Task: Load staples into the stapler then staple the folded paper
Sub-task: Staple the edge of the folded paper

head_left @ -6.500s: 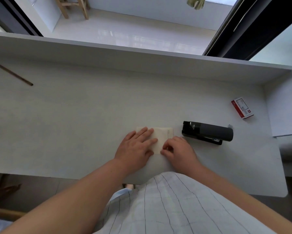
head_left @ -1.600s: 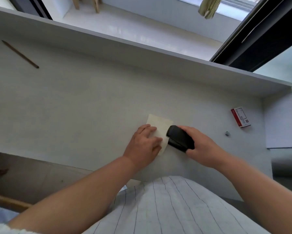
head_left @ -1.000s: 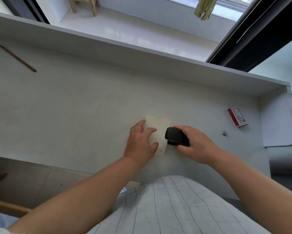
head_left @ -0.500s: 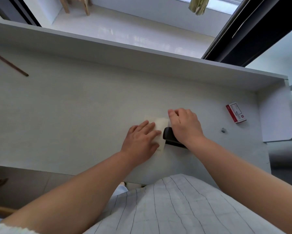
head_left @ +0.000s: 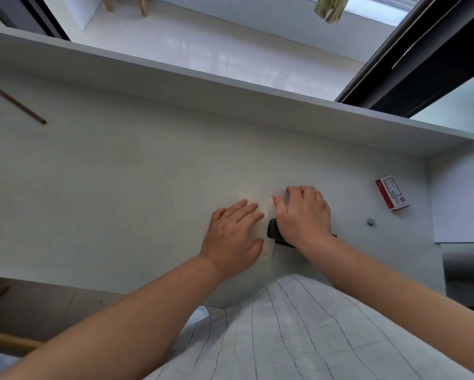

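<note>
The folded cream paper (head_left: 266, 212) lies on the white desk (head_left: 120, 174) near its front edge. My left hand (head_left: 234, 234) lies flat on the paper with fingers spread and covers most of it. The black stapler (head_left: 274, 233) sits at the paper's right edge, its nose over the sheet. My right hand (head_left: 303, 215) rests on top of the stapler, palm down, fingers curled past its far side. Most of the stapler is hidden under that hand.
A red and white staple box (head_left: 392, 196) lies at the right of the desk. A small grey piece (head_left: 370, 222) sits near it. A brown pencil (head_left: 16, 102) lies far left. A raised back ledge (head_left: 230, 89) and a right side panel (head_left: 455, 198) bound the desk.
My right hand has gone from gripping the stapler's side to lying on top of it. My left hand flattened on the paper. The stapler stays at the paper's right edge.
</note>
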